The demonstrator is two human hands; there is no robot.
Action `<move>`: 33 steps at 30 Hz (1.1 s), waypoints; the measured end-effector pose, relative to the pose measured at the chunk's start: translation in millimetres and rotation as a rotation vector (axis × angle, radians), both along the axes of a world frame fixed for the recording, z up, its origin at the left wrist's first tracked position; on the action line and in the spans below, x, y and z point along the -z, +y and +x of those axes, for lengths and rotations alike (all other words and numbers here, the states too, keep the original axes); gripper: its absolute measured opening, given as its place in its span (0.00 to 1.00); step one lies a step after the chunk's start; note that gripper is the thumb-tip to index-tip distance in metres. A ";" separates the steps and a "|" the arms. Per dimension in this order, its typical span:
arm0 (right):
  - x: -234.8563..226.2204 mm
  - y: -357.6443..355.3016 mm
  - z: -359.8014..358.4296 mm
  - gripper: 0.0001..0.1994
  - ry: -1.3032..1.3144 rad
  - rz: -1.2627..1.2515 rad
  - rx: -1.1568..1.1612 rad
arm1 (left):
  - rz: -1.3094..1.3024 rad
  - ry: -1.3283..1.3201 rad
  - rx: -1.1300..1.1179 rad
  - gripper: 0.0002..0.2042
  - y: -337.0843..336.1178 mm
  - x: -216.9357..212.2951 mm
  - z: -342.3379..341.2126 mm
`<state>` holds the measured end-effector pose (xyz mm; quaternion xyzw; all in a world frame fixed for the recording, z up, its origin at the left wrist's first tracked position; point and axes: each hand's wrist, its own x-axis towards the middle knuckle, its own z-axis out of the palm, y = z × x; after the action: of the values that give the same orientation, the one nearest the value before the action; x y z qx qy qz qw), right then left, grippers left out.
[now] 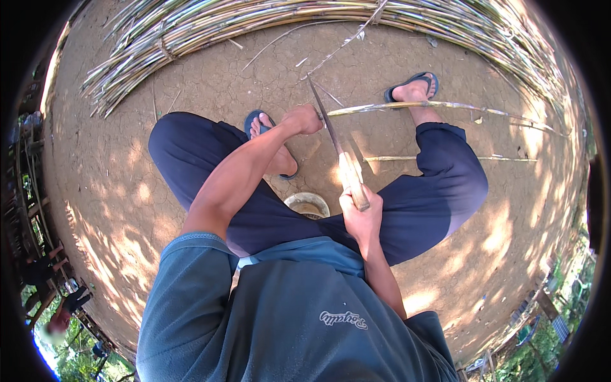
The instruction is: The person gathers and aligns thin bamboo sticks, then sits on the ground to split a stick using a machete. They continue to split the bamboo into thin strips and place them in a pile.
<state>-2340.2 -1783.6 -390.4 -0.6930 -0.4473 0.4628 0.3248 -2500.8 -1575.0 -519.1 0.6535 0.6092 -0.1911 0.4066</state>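
Observation:
My right hand [363, 216] is wrapped round the pale wooden handle of a long knife [329, 124]. Its dark, narrow blade points away from me and slants to the left. Ahead and to the left, my left hand [302, 120] is closed on the near end of a cane stalk [394, 106]. The stalk stretches far to the right, past my right foot. The blade crosses this stalk right beside my left fingers; whether it touches or cuts in, I cannot tell. The stalk's end is hidden inside the left hand.
A large tied bundle of canes [267, 24] lies across the far ground. A thin stalk [445, 158] lies near my right knee. Between my legs is a round metal bowl [307, 202], partly hidden. At the far left edge, a person [57, 321] is near wooden rails.

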 end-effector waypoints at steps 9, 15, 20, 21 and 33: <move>7.3 6.1 -0.9 0.01 0.017 0.021 0.012 | 0.010 -0.003 0.031 0.19 -0.4 0.5 5.6; -3.9 -22.8 8.1 0.01 -0.012 -0.014 0.064 | 0.011 -0.004 -0.004 0.17 12.4 -5.0 6.6; 4.5 15.8 -1.5 0.02 0.037 0.018 0.035 | 0.002 0.015 0.004 0.17 4.2 0.4 3.1; 0.4 10.4 -0.9 0.02 0.031 0.018 0.028 | 0.006 0.014 0.014 0.17 2.8 -0.1 0.6; 11.0 -13.6 9.1 0.02 0.095 0.110 0.101 | 0.050 0.011 0.046 0.16 6.6 -6.2 5.7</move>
<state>-2331.0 -1797.2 -401.4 -0.6730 -0.4207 0.4530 0.4061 -2495.1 -1568.4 -512.9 0.6760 0.6010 -0.1889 0.3822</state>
